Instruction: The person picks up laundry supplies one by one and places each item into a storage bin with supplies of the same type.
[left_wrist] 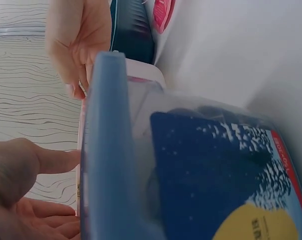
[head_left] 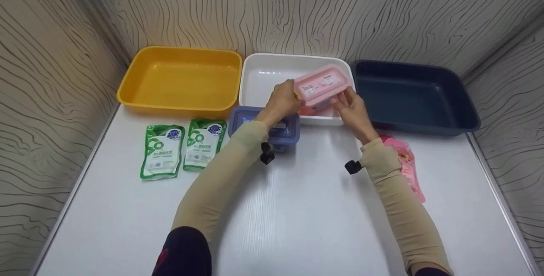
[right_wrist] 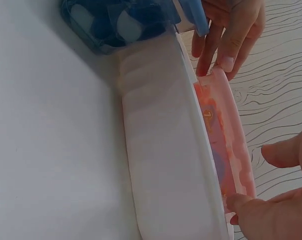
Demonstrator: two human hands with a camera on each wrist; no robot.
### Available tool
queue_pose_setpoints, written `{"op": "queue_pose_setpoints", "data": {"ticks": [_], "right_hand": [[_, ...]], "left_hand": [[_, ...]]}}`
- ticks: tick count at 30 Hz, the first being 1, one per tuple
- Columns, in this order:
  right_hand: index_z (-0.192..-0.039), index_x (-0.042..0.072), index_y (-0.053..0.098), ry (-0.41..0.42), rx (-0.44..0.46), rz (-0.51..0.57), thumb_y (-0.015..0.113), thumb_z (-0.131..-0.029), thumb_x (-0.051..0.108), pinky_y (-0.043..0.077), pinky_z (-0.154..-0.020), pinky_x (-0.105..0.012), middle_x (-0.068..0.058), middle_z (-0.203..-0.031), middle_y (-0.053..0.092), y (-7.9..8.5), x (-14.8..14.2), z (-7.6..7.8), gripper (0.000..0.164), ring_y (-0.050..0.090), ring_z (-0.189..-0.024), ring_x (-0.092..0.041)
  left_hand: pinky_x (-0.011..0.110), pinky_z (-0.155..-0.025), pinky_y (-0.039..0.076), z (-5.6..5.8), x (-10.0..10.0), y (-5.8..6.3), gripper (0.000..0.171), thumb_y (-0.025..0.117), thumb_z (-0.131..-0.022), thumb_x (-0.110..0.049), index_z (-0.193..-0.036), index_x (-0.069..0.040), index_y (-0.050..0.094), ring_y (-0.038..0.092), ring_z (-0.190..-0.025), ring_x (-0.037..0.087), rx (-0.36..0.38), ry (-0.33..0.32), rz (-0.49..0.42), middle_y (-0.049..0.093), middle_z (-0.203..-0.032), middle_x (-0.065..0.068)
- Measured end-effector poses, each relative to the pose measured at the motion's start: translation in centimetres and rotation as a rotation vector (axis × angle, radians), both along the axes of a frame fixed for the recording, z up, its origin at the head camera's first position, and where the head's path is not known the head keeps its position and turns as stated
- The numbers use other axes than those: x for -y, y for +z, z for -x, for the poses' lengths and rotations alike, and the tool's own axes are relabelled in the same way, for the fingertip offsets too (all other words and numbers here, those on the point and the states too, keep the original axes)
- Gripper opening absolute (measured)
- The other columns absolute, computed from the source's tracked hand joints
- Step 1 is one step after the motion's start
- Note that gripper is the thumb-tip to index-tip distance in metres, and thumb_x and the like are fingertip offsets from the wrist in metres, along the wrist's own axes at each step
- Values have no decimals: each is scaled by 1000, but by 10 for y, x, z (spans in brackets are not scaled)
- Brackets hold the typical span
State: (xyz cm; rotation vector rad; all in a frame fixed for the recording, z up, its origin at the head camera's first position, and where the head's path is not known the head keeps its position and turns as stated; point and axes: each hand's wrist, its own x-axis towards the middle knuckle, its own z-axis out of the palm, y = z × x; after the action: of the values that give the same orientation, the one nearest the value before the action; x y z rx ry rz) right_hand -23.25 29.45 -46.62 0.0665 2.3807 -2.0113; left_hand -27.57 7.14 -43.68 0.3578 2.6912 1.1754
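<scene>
A clear plastic box with a pink lid (head_left: pixel 323 84) is tilted over the white bin (head_left: pixel 265 61), its lower part inside the bin. My left hand (head_left: pixel 282 102) grips its left end. At the opposite end my right hand (head_left: pixel 352 112) holds the box by its near right corner, with fingertips on its side in the right wrist view. Below my left wrist stands a box with a blue lid (head_left: pixel 244 116), partly hidden by the forearm. That blue-lidded box blocks much of the left wrist view, where dark contents and a blue label show through its side.
A yellow bin (head_left: pixel 178 108) stands left of the white one, a dark blue bin (head_left: pixel 425 127) right of it. Two green-and-white pouches (head_left: pixel 163 153) lie at the left on the white table (head_left: pixel 306 221). A pink pouch (head_left: pixel 408 163) lies partly under the right forearm.
</scene>
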Motion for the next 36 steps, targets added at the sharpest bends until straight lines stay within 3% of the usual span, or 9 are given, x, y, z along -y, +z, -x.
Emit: {"op": "queue_pose_setpoints", "data": {"ticks": [8,16,24,30,36], "right_hand": [[-166,-12,9,38,-37,-55,69,-99,1,25,-132,-44,-29,-174,18,-4,23,-10,90,21,-163,-37],[-162,-7,28,42,-116,-218,82,-94,11,26,-132,-49,-27,-173,26,-7,30,-15,89,25,-162,-38],[-162,-3,31,19,-145,-211,87,-90,11,24,-133,-44,-21,-174,27,-10,30,-12,92,22,-164,-32],[-165,-5,25,0,-154,-230,82,-92,4,27,-132,-44,-22,-173,29,-12,24,-6,94,25,-163,-32],[-164,-11,23,-21,-150,-242,67,-97,-7,28,-131,-46,-30,-171,27,-15,21,-4,81,28,-161,-38]], "left_hand": [[28,-74,52,-1,0,-2,42,81,-93,-14,-131,-1,68,60,-88,18,-62,-13,-28,74,-116,11],[23,-62,46,-6,0,-1,38,84,-92,-18,-125,-3,72,59,-78,15,-35,-18,-72,74,-104,8],[21,-57,39,-12,-6,-1,37,85,-92,-21,-121,0,74,55,-73,12,-118,-22,-24,74,-96,7],[23,-53,37,-14,-9,-3,28,79,-95,-14,-120,-2,75,53,-65,13,-104,-61,-68,67,-85,4],[23,-56,41,-17,-10,-3,27,78,-96,-16,-120,-3,76,55,-68,14,-94,-102,-70,69,-88,5]]}}
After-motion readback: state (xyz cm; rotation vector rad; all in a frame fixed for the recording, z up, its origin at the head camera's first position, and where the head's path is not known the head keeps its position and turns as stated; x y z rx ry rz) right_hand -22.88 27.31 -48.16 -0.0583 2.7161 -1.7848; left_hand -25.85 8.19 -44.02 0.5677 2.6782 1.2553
